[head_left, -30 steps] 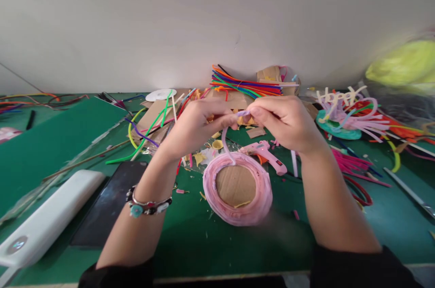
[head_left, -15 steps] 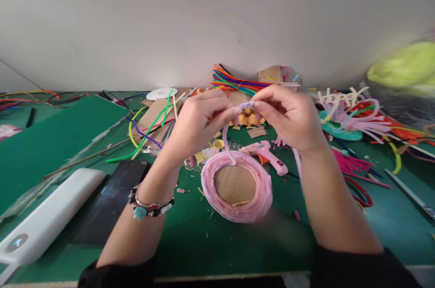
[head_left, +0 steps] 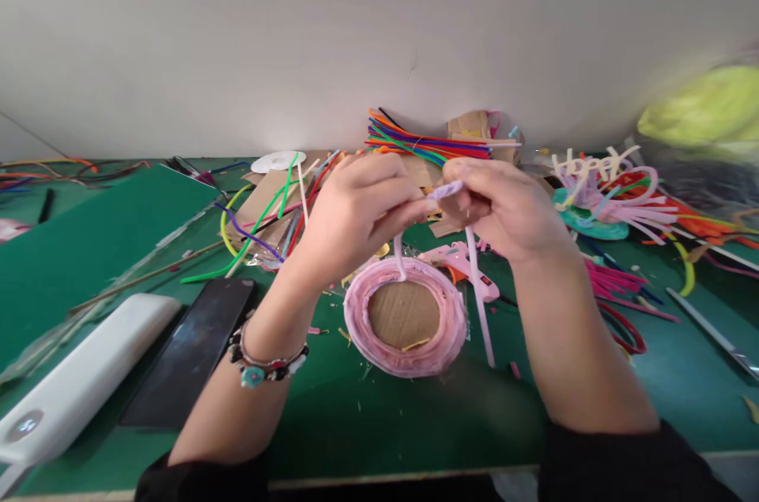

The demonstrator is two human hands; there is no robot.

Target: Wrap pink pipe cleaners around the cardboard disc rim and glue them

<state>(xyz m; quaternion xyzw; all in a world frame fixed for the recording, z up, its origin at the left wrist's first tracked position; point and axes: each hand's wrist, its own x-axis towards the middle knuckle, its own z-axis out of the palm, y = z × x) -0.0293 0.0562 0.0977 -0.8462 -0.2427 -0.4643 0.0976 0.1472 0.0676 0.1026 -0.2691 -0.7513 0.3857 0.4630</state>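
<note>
At the frame's centre, both hands, left hand (head_left: 361, 205) and right hand (head_left: 504, 205), are pinching a pink pipe cleaner (head_left: 477, 288), its loose end now swung down beside the pink ring (head_left: 405, 316).

From my remote seat, the green-topped table (head_left: 368, 423) carries a crowded spread: a pink coiled ring with a cardboard centre (head_left: 405, 316) lies near the middle, a pink glue gun (head_left: 459, 261) just behind it, a dark phone (head_left: 190, 348) and a white oblong case (head_left: 83, 379) to the left. I see a bundle of coloured pipe cleaners (head_left: 424, 142) against the back board, cardboard scraps (head_left: 266, 205) beside a white disc (head_left: 277, 162), loose magenta pipe cleaners (head_left: 617, 284) at right, and a teal-based pink decoration (head_left: 598, 201) behind them
</note>
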